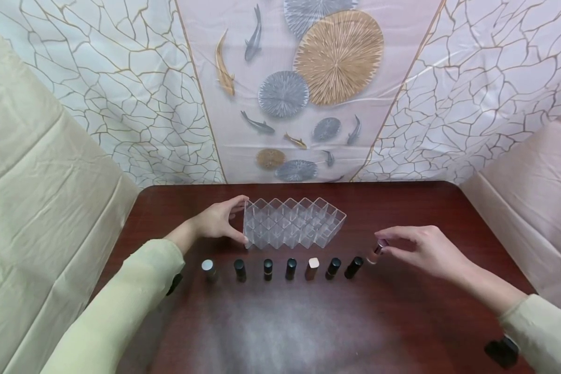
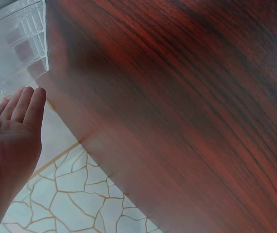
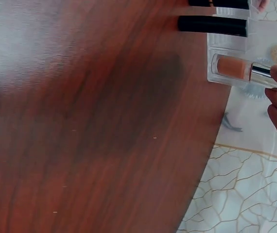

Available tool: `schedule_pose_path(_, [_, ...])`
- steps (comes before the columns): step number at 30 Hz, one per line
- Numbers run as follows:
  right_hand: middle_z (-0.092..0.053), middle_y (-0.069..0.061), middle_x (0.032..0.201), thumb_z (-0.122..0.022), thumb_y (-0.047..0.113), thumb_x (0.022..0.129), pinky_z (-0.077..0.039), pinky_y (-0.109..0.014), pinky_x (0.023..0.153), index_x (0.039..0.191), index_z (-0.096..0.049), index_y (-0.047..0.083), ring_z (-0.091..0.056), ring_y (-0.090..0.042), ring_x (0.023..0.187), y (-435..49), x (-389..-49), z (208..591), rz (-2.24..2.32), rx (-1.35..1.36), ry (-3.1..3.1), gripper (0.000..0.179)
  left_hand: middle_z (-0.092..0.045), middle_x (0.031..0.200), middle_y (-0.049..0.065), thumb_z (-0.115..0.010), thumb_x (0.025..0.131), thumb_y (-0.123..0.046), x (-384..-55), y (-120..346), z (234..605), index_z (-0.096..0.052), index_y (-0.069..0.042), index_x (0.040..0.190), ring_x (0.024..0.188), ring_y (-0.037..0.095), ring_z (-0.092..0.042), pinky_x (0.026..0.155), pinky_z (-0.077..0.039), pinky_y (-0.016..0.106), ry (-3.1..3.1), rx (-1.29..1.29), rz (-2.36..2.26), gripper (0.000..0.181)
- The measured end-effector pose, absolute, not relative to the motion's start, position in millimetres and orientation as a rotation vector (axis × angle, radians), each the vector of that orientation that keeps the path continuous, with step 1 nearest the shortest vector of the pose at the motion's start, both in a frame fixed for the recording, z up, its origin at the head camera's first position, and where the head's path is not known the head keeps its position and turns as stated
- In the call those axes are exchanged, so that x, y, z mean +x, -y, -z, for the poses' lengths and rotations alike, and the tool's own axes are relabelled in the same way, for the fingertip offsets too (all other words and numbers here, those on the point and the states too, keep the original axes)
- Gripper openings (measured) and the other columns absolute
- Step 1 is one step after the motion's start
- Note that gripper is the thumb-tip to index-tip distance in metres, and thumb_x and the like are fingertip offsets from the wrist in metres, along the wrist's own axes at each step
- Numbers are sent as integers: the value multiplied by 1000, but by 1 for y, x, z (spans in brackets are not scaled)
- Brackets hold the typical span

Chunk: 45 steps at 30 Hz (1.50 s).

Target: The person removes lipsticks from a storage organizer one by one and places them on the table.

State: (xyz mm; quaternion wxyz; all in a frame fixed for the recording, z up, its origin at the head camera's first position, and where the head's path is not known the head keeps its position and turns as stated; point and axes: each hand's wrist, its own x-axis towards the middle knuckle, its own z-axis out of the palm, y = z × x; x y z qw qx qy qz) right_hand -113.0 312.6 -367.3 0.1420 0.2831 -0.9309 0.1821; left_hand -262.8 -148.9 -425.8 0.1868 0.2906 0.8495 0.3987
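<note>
Near the back middle of the table stands a clear lipstick organizer (image 1: 292, 223) with diamond-shaped compartments. My left hand (image 1: 215, 221) holds its left end, thumb at the front corner and fingers at the back one. To the right, my right hand (image 1: 425, 252) pinches a lip gloss tube (image 3: 233, 67) by its shiny cap between thumb and fingers. The tube has a clear body with a peach-brown filling. It is just right of a black lipstick (image 1: 354, 267), the last in a row in front of the organizer.
The row also includes a silver-topped tube (image 1: 208, 266) at its left end, several black lipsticks and a brown one with a pale square top (image 1: 312, 267). The dark red wooden table (image 1: 280, 322) ends at a patterned cloth backdrop (image 1: 285, 150). Beige cloth (image 1: 37, 171) hangs at both sides.
</note>
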Motion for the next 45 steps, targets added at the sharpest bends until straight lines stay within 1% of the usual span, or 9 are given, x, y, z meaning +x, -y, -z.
schedule_pose_path(7, [-72,15,102,-84,10,71,-43,-4,82,110,-72,23,-66,0,95,-317,-105,376,-564,822,2671,43,-36,151,13,-90,66,-22,-262,150,424,-32,-11,145,138,26,-39,110,-38,43,-2417,807,-1095,99])
schedule_pose_path(11, [-72,12,100,-84,8,70,-42,-4,83,111,-71,24,-67,-3,92,-317,-102,381,-586,852,2646,46,-36,151,14,-90,66,-23,-263,150,425,-31,-11,146,138,26,-39,110,-37,44,-2412,817,-1094,101])
schedule_pose_path(17, [-71,16,97,-84,10,70,-45,-6,79,112,-70,27,-69,-4,88,-317,-99,391,-605,857,2649,47,-37,151,14,-91,65,-26,-266,150,428,-31,-12,146,138,26,-39,109,-38,42,-2418,815,-1081,102])
schedule_pose_path(24, [-71,18,95,-85,10,70,-46,-6,77,111,-70,29,-67,0,87,-317,-97,402,-604,835,2653,48,-37,151,15,-91,64,-26,-267,150,429,-31,-13,145,137,27,-39,109,-38,43,-2417,825,-1083,101])
schedule_pose_path(31, [-71,15,98,-84,12,71,-45,-6,82,111,-70,28,-68,-3,90,-319,-96,410,-593,846,2667,46,-36,151,17,-91,65,-27,-267,150,429,-30,-11,146,138,30,-38,110,-36,46,-2401,830,-1104,103])
schedule_pose_path(37, [-71,15,101,-85,11,69,-45,-6,84,111,-70,27,-67,-2,93,-320,-95,414,-583,866,2647,48,-35,152,16,-90,65,-26,-266,151,427,-29,-12,147,138,29,-37,110,-36,45,-2405,816,-1088,103])
schedule_pose_path(45, [-71,11,104,-85,9,68,-42,-5,86,113,-70,22,-67,-5,94,-318,-93,412,-591,881,2650,49,-35,152,14,-90,66,-25,-267,151,429,-28,-12,147,138,28,-37,110,-37,44,-2398,813,-1092,104])
